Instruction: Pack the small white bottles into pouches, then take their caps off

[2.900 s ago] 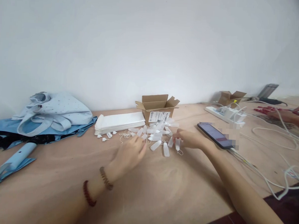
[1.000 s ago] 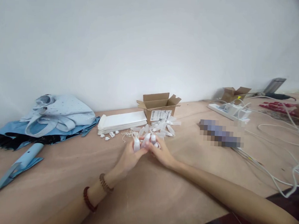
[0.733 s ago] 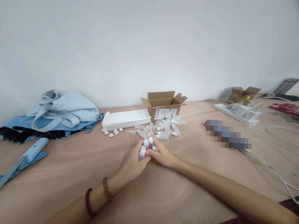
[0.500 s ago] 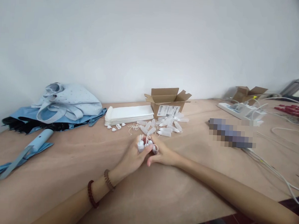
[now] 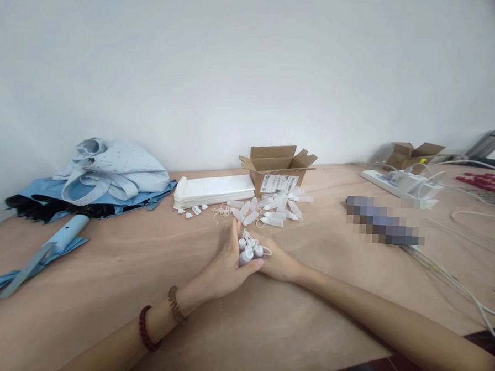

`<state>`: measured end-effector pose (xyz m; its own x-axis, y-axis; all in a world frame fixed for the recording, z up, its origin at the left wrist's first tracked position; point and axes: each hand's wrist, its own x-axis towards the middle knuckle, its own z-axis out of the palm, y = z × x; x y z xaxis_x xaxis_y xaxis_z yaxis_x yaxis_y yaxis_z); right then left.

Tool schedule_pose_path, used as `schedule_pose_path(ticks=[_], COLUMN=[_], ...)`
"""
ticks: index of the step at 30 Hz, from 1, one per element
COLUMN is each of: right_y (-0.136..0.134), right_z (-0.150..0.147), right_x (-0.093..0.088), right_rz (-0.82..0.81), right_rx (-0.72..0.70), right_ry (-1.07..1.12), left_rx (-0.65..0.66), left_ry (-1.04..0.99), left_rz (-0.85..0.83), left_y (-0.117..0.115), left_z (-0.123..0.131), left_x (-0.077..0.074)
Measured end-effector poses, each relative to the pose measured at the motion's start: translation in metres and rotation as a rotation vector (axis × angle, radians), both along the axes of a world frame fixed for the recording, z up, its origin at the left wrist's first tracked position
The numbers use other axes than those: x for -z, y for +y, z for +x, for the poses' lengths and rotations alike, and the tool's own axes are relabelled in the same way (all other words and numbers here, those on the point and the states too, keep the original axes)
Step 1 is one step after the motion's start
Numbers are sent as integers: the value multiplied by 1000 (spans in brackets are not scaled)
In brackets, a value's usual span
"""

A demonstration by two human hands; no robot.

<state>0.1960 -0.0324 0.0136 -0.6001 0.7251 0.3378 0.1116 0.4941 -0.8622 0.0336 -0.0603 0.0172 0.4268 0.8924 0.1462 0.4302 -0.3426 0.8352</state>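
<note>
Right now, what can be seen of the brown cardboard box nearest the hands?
The cardboard box is small and brown, upright on the wooden table near the wall, top flaps folded open. A white label sits on its front. Loose white bottles lie before it; a stack of white packets lies at its left. Inside hidden.

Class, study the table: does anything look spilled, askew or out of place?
Small bottles lie scattered on their sides before the open box, with loose caps to their left. The left hand and right hand cup a few more.
</note>
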Motion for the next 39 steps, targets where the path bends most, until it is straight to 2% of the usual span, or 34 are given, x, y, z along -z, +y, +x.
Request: schedule_pose_path(ticks=[4, 7, 11, 15, 19, 24, 27, 30, 33, 35, 39], right_y=[-1, -1, 0, 0, -1, 0, 2, 4, 6, 8, 14], right_z=[-1, -1, 0, -1, -3, -2, 0, 2, 4, 5, 8], right_x=[-7, -8, -4, 0, 1, 1, 1, -1, 0, 3, 9], right_rz=[-110, -208, -194, -187, -190, -174, -62, 234, 503, 575, 612], right_rx=[27, 58, 67, 51, 35, 110, 211, 289, 311, 316, 359], right_ry=[56, 108, 136, 113, 107, 107, 40, -144, -316, -378, -415], left_rx=[30, -25, -146, -139, -187, -94, -92, -158, -197, -171, -88], left_ry=[56, 110, 159, 226, 231, 118, 118, 128, 236, 335, 464], left_rz=[89, 144, 286, 416, 367, 247, 273, 353, 473, 556, 695], left_y=[4, 5, 5, 0, -6, -8, -7, -6, -5, -4, 0], left_z=[-10, -18, -25, -21, -11, -10, -13, -15, -16, -19, -26], left_x=[4, 8, 7, -1, -5, -6, -7, -6, 0, 4, 11])
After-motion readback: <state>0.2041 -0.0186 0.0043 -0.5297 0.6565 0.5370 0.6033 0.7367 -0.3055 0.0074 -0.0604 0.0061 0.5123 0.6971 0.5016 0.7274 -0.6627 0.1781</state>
